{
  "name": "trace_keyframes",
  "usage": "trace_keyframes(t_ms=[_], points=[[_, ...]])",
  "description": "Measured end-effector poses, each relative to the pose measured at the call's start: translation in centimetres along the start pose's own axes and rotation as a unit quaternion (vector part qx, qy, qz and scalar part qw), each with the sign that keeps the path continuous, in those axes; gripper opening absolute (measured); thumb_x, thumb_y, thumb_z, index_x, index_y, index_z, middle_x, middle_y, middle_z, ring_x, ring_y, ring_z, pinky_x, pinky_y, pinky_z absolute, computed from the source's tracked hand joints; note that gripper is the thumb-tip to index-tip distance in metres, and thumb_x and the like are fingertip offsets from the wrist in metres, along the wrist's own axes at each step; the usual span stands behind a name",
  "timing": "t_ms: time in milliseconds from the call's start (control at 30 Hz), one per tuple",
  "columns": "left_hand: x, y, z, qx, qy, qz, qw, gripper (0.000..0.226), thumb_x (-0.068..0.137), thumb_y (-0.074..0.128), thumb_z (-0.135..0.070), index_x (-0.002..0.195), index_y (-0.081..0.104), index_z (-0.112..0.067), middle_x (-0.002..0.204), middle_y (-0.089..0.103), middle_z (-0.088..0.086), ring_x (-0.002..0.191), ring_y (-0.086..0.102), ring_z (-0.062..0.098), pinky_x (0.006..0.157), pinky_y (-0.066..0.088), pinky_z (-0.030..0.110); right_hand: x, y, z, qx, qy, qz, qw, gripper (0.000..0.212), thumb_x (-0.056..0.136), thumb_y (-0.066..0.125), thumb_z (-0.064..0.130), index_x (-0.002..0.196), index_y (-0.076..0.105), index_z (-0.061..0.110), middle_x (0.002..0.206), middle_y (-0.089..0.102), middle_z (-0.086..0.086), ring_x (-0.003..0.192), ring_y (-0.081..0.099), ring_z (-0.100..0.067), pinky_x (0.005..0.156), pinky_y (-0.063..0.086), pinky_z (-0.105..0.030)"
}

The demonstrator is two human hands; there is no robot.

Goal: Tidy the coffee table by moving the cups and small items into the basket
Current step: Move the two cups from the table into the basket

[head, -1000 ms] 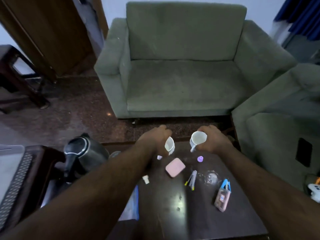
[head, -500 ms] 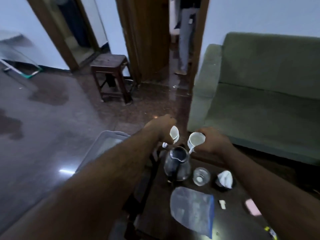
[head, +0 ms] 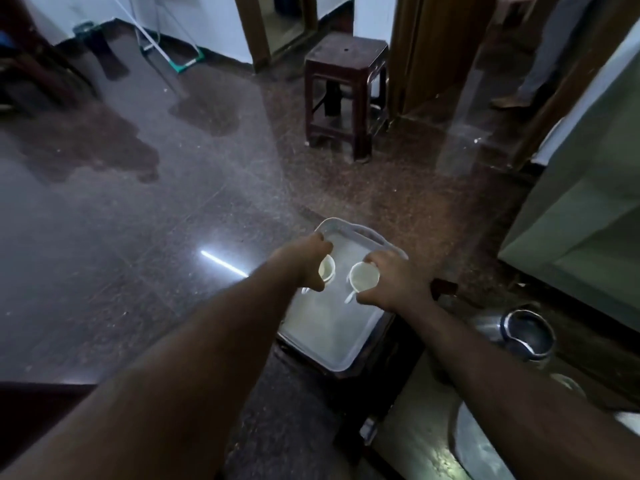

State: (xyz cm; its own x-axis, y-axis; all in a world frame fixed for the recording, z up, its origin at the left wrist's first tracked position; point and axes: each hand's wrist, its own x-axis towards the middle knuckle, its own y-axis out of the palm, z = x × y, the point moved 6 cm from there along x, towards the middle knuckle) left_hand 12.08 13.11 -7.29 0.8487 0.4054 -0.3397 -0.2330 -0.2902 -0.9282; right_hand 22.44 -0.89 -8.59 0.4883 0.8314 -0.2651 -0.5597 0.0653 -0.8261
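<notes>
Each of my hands holds a small white cup over the white plastic basket (head: 363,233), which rests on a low dark stand left of the coffee table. My left hand (head: 304,263) grips the left cup (head: 326,268); only its rim and handle show past my fingers. My right hand (head: 391,282) grips the right cup (head: 363,277), mouth up, handle pointing down toward me. The two cups hang side by side, a short gap between them, above the far half of the basket. The basket's floor looks bare.
A steel kettle (head: 523,332) stands on the dark coffee table (head: 415,438) at the right, with a plastic bag (head: 481,448) near the bottom edge. A green sofa (head: 585,216) is far right. A wooden stool (head: 346,84) stands beyond on the glossy floor.
My view has swung left from the table to the basket. Both hands carried their cups leftward and now hold them over the basket.
</notes>
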Motion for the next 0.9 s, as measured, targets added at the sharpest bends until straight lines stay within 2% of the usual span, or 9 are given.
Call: trace_keyframes(t_ms=[100,200,333,567,767,900], points=[[-0.1,4.7,1.9,-0.016,-0.010,0.017,1.000,0.064,0.065,0.080,-0.030,0.120,0.054,-0.011,0.123,0.053,0.011,0.106,0.058,0.030,0.075,0.040,0.028,0.4,4.8,0.1,-0.047,0.023,0.031,0.998,0.073,0.056,0.075,0.063,0.119,0.050,0.036,0.125,0.051,0.005,0.120,0.051,-0.025,0.094,0.043,-0.048],[0.1,9.1,3.0,-0.047,-0.022,0.037,0.998,0.068,0.061,0.082,-0.032,0.121,0.055,-0.014,0.121,0.054,0.010,0.104,0.058,0.030,0.084,0.051,0.035,0.3,8.6,-0.2,-0.073,0.024,0.056,0.995,0.070,0.055,0.073,0.066,0.114,0.051,0.036,0.118,0.053,0.006,0.117,0.052,-0.025,0.094,0.040,-0.049],[0.0,12.6,3.1,-0.034,-0.020,0.053,0.998,0.070,0.056,0.081,-0.037,0.119,0.057,-0.017,0.117,0.056,0.009,0.100,0.060,0.032,0.086,0.052,0.041,-0.6,12.2,-1.0,-0.103,0.023,0.074,0.992,0.072,0.053,0.071,0.070,0.113,0.052,0.035,0.115,0.054,0.008,0.118,0.051,-0.024,0.099,0.034,-0.051],[0.3,14.1,2.0,-0.002,-0.002,0.055,0.998,0.065,0.060,0.080,-0.035,0.118,0.056,-0.018,0.115,0.056,0.007,0.099,0.060,0.030,0.085,0.052,0.041,-1.1,13.9,-1.2,-0.142,-0.006,0.055,0.988,0.063,0.056,0.067,0.069,0.106,0.054,0.034,0.111,0.057,0.007,0.117,0.050,-0.024,0.104,0.027,-0.056],[0.5,14.8,1.6,-0.020,-0.019,0.053,0.998,0.063,0.061,0.080,-0.034,0.116,0.054,-0.016,0.114,0.054,0.008,0.099,0.059,0.029,0.084,0.051,0.039,-1.2,14.8,-2.1,-0.127,-0.008,0.039,0.991,0.054,0.062,0.064,0.065,0.106,0.054,0.034,0.110,0.058,0.008,0.119,0.051,-0.023,0.108,0.023,-0.058],[0.5,15.1,1.7,-0.026,-0.039,0.063,0.997,0.063,0.063,0.080,-0.033,0.116,0.053,-0.014,0.114,0.053,0.009,0.099,0.059,0.030,0.082,0.049,0.037,-1.2,15.4,-2.4,-0.112,-0.002,0.037,0.993,0.057,0.061,0.067,0.068,0.106,0.055,0.035,0.110,0.057,0.010,0.117,0.052,-0.022,0.109,0.022,-0.058]])
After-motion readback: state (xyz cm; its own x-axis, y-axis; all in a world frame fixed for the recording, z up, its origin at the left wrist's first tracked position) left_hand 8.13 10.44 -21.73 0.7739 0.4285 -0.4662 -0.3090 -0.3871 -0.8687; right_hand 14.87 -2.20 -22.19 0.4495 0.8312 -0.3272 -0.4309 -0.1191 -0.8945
